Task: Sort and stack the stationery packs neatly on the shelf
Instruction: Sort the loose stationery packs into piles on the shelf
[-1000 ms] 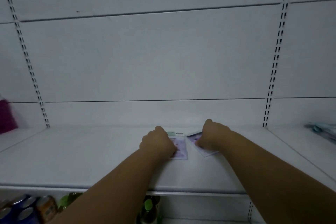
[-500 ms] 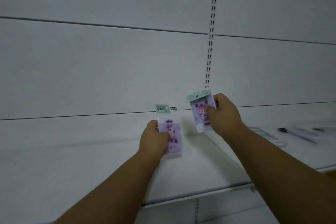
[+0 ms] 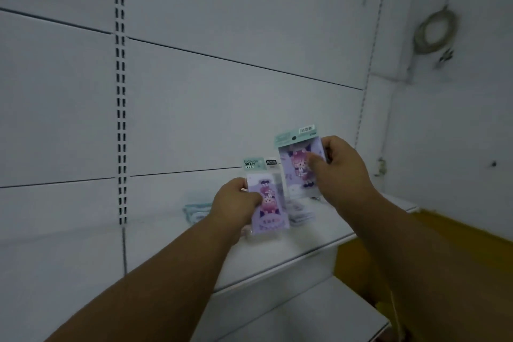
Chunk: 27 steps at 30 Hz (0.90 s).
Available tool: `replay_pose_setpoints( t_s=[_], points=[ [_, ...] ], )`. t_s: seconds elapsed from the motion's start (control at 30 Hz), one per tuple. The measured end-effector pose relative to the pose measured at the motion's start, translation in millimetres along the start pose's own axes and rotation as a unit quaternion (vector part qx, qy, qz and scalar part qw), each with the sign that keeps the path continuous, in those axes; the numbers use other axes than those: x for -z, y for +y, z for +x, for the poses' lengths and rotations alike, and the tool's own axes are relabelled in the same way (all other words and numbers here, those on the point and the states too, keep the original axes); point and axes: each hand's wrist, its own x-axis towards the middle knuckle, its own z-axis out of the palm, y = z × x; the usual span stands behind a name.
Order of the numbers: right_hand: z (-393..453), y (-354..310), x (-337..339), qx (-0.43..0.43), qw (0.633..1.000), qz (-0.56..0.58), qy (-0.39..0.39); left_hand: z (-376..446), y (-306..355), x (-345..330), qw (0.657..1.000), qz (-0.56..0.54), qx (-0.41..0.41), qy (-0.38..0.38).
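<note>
the left hand (image 3: 236, 204) is gripping a purple stationery pack (image 3: 268, 203) by its left edge, fingers curled round it and thumb lying across the printed face, and is holding it upright above the white shelf (image 3: 305, 241). the right hand (image 3: 340, 168) is gripping a second purple pack (image 3: 298, 166) in the same manner by its right edge, slightly higher and just beside the first, with the two packs nearly touching along their inner edges. both packs are hanging in the air, not resting on the shelf. behind and below them, other packs (image 3: 301, 212) are lying on the shelf near the right end, and a pale teal item (image 3: 197, 211) is lying to the left; both are blurred and their count cannot be told. the main risk is arising from the one-sided grips: each pack is being held at one edge only, so a thin, glossy sleeve is likely to be pivoting or slipping if the thumb pressure is easing. a second risk is arising from the landing zone, since the packs already lying there are looking unevenly placed, and setting new ones on top is likely to be producing a leaning stack. the shelf's end (image 3: 410, 207) is close by, so a sliding pack could be going over it.
</note>
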Motion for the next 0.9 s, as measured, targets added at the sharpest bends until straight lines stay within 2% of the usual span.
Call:
replay_pose_setpoints(
  t_s=[0.23,0.33,0.6,0.7,0.9],
  points=[
    [50,96,3,-0.057,0.997,0.022,0.039,74,-16,-60,0.999,0.003,0.026,-0.019],
    [73,132,-19,-0.113,0.994,-0.005,0.013,104,-22,-57,0.999,0.002,0.038,-0.002],
    [118,186,-72,-0.147,0.986,-0.035,-0.076,136,-30,-61,0.997,-0.034,0.065,0.031],
    [127,201,-87,-0.127,0.986,-0.023,-0.105,142,-36,-72,0.996,-0.022,0.074,0.051],
    [148,224,-87,-0.094,0.988,-0.013,-0.118,149,-52,-100,0.986,0.033,0.126,0.106]
  ],
)
